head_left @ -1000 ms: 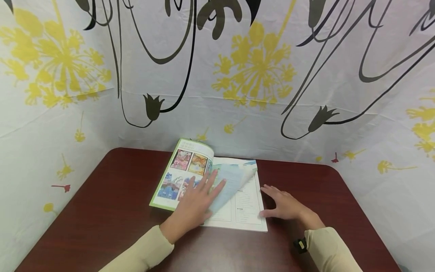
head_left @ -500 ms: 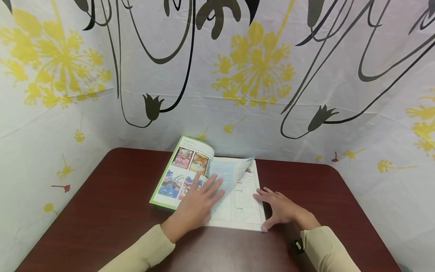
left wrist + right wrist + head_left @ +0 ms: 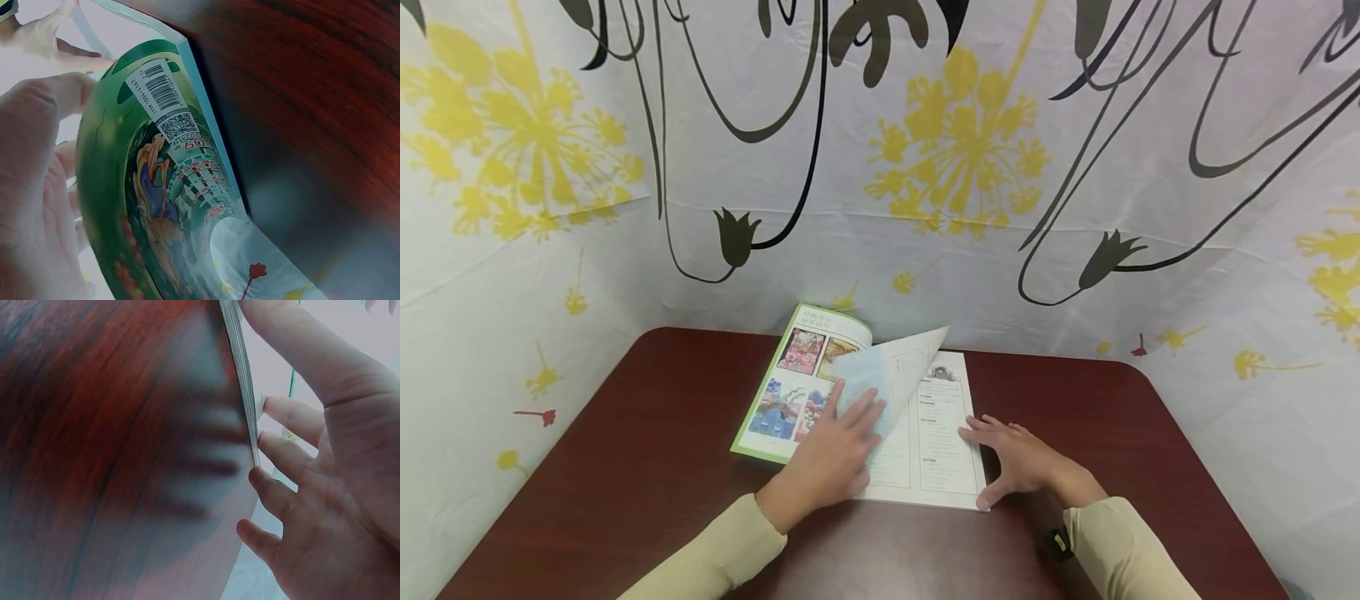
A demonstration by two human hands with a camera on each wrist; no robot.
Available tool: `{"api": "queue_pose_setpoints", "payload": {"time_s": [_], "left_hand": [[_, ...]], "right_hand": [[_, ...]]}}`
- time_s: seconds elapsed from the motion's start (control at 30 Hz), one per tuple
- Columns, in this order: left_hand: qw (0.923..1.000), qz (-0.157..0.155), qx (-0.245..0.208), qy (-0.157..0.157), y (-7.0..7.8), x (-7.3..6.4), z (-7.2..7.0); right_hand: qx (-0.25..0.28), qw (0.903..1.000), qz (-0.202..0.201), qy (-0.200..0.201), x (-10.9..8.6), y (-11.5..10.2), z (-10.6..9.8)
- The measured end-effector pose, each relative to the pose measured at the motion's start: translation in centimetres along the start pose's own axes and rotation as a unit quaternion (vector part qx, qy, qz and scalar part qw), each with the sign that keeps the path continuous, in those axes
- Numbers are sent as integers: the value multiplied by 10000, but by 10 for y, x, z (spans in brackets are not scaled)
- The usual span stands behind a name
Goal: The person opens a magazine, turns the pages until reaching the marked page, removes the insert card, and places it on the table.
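Note:
An illustrated magazine (image 3: 951, 450) lies spread on the dark red table, its green-edged cover (image 3: 778, 392) lifted at the left. A loose-standing page (image 3: 913, 362) is partway over, its corner pointing up at the back. My left hand (image 3: 827, 458) lies spread across the inner fold, fingers straight on the turning page. The left wrist view shows the cover's outer face (image 3: 150, 156), with barcode and drawing, curving beside that hand. At the right edge my right hand (image 3: 1022, 462) rests with fingertips and thumb on the page margin; the right wrist view shows the page stack's edge (image 3: 240, 369) against its fingers.
The table (image 3: 625, 467) has rounded far corners. Behind and on both sides hangs a white cloth (image 3: 820, 167) printed with yellow flowers and dark stems. A dark wristband (image 3: 1060, 543) sits at the right sleeve.
The turning page has swung further left, its corner now standing up at the back and more printed columns showing. The right hand has moved slightly left onto the margin. The left hand stays nearly still.

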State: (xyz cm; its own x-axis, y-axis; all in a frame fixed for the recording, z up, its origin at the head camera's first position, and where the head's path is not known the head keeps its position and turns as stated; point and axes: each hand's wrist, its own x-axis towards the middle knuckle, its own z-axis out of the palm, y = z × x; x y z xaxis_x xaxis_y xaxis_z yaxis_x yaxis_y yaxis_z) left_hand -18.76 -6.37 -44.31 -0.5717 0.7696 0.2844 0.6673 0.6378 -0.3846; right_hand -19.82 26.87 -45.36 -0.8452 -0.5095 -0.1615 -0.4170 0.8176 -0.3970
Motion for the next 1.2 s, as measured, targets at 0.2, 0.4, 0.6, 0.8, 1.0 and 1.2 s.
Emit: {"api": "queue_pose_setpoints", "payload": {"time_s": [0.2,0.4,0.6,0.8,1.0,1.2], "left_hand": [[9999,-123,13,-96,0,0,-1],[9994,-135,-305,-119,0,-2,1],[9992,-222,-245,-221,-3,-3,3],[9967,-407,-412,-571,-4,-5,2],[9878,-669,-1029,-957,-5,-8,4],[9740,-1001,-1669,-1163,-7,-10,6]], "right_hand": [[-51,10000,40,-10,1,-2,-1],[-102,9999,91,-19,2,-4,-2],[-115,9999,99,-32,2,-4,-1],[-97,9999,132,-30,2,-4,-1],[-107,9999,75,-9,1,-3,-1],[-137,9999,56,-1,1,-4,-2]]}}
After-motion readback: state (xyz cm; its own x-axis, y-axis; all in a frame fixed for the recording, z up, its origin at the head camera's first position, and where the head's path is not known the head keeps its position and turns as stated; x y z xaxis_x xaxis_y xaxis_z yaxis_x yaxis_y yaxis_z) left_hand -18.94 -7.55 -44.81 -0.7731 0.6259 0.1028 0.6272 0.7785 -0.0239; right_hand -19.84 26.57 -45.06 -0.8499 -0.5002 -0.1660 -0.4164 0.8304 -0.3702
